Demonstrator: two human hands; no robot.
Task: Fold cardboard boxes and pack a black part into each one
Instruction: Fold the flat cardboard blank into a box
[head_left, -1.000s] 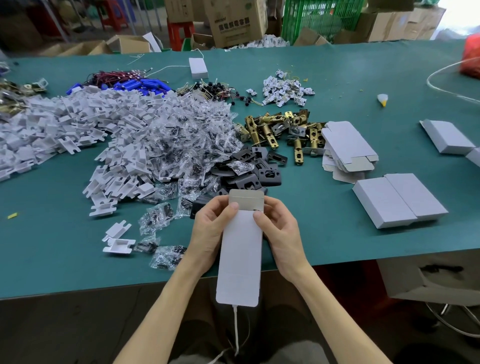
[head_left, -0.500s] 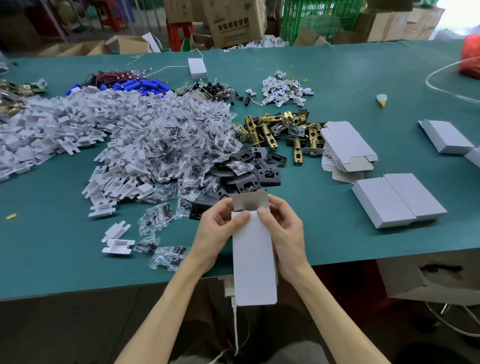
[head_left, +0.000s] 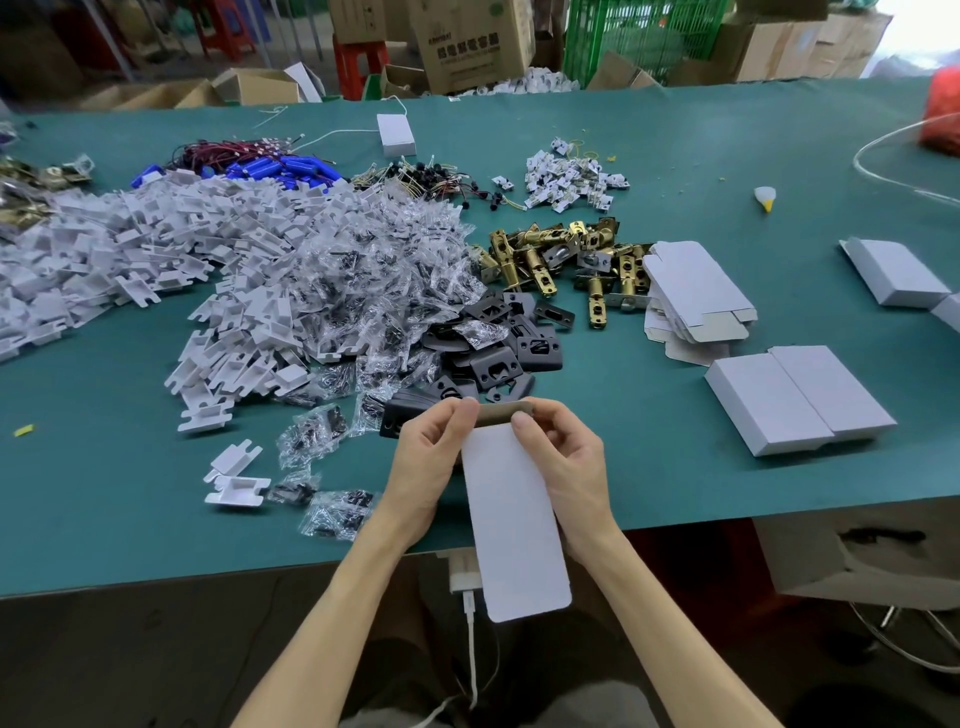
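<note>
Tipped further forward than a moment earlier, the end flap (head_left: 501, 414) tops the white cardboard box (head_left: 514, 525) gripped at lower centre by left hand (head_left: 431, 460) and right hand (head_left: 569, 460); even thumb pressure should crease it square.

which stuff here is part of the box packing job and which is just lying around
Job: cardboard box blank, held by left hand and right hand; pile of black parts; stack of flat blanks; folded boxes.
Lying about: brass latches; blue cylinders; white plastic pieces; clear bags; small white bottle.
</note>
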